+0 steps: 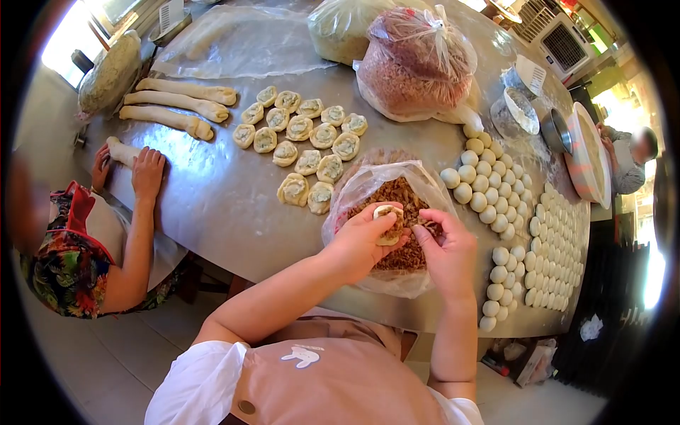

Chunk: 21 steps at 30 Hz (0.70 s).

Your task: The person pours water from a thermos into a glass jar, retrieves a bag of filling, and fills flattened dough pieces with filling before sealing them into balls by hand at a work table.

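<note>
Here, my left hand (360, 239) grasps a dough wrapper (387, 210). My right hand (451, 251) pinches brown filling (431, 228) over the plastic bag (406, 284).

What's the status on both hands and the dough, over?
Left hand: holding dough, filling on it. Right hand: pinching filling over open bag. Nothing blocking between them. Co-worker's hands well left, on dough roll.

Desk (234, 166): smooth metal, glossy nr window. Filling bags (416, 67): clear crinkly plastic, shiny. Apron (319, 379): matt cloth. Dough balls (482, 183): smooth, matt. Sm. bowl (557, 130): metal.
</note>
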Available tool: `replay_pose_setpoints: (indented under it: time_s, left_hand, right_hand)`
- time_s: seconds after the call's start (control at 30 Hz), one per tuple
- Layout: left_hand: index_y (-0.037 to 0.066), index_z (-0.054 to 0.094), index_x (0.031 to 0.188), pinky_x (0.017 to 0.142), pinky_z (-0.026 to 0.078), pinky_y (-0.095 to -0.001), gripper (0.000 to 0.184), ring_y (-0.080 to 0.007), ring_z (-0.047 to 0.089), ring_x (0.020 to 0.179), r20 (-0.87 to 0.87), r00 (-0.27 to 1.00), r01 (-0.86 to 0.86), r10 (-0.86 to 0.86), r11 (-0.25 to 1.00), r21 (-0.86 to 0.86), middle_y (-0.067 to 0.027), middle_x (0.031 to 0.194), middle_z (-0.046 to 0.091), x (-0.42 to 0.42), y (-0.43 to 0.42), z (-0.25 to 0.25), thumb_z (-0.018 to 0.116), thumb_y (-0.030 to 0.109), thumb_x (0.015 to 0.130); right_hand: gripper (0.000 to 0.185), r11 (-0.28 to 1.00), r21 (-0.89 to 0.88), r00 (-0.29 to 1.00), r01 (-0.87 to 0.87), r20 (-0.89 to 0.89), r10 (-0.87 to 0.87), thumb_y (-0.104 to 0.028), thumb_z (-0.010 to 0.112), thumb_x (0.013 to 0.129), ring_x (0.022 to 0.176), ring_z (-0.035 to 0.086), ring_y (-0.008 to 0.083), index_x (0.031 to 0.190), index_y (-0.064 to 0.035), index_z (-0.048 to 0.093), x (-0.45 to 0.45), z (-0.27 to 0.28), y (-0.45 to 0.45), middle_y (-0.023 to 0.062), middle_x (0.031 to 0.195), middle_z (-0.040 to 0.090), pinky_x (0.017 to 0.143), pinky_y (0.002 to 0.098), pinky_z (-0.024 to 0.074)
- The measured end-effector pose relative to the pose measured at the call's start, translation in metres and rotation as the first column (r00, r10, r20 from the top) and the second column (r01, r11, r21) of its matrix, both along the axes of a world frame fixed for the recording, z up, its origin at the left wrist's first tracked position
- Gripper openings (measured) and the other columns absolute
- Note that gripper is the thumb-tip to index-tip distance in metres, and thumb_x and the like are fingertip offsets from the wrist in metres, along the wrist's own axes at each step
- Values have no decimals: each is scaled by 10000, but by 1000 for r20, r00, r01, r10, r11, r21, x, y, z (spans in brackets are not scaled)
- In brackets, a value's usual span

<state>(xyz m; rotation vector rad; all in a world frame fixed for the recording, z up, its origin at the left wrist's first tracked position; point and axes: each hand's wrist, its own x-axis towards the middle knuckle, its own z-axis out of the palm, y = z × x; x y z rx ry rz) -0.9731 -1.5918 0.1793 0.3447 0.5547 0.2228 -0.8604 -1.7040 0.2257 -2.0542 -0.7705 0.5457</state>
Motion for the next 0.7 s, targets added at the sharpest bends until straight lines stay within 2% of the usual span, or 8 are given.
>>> replay_pose_setpoints:
  time_s: [0.1,0.2,0.33,0.43,0.47,0.57,0.6,0.7]
  left_hand:
    - [43,514,1189,929,519,-345,229,-206,590,1038,-53,998,11,-14,999,-53,-74,1122,565,-1,6,7,497,151,988]
    - [41,506,1208,911,527,-343,248,-211,604,1015,15,999,36,-36,999,-22,-76,1124,580,-3,3,8,498,148,985]
    - [65,498,1213,813,533,-292,246,-146,598,948,17,992,124,-123,992,-35,-44,1089,581,-2,-3,29,492,173,992]
    - [83,506,1207,708,521,-271,237,-112,587,875,-26,981,192,-192,981,-15,-25,1043,594,0,-9,18,481,191,999]
    - [107,506,1212,609,481,-240,232,-78,561,805,21,978,209,-209,978,1,-2,1000,597,-3,-9,17,483,194,999]
    - [123,506,1223,616,464,-224,235,-55,546,706,64,954,292,-294,956,29,1,1019,603,-9,-6,21,487,162,992]
    - [118,498,1229,647,483,-228,239,-73,576,755,104,961,255,-257,966,32,-9,1019,604,-5,-8,16,481,142,992]
    - [112,496,1225,696,504,-228,242,-110,607,858,-15,972,236,-236,970,53,-29,1054,597,1,-14,16,472,98,984]
  right_hand:
    - [308,981,20,928,-193,329,176,-134,709,833,1035,620,274,1112,-24,635,11,-16,-8,155,1134,636,909,352,484]
    - [525,957,93,934,-275,261,243,-328,702,847,1243,484,364,1240,-14,553,10,-19,-16,188,1283,555,1030,432,390]
    - [875,916,38,814,-399,475,335,-622,619,785,1343,302,466,1372,-11,399,-2,-30,-17,190,1420,420,1069,517,304]
    - [883,922,78,767,-379,585,266,-639,600,779,1343,302,467,1356,0,406,-8,-46,-8,190,1400,442,1065,534,279]
    - [817,920,145,786,-363,578,219,-655,541,809,1330,328,469,1284,4,446,-11,-50,-4,184,1348,492,1057,547,262]
    - [742,902,254,783,-349,608,131,-663,461,851,1313,368,457,1185,-2,486,-18,-52,1,171,1273,552,1053,535,273]
    - [690,914,268,778,-305,624,77,-658,391,885,1291,413,440,1091,-10,508,-22,-49,4,152,1200,598,1053,523,274]
    - [606,903,299,788,-310,612,68,-584,356,948,1266,447,433,1041,-10,527,-21,-46,6,146,1146,626,1041,522,291]
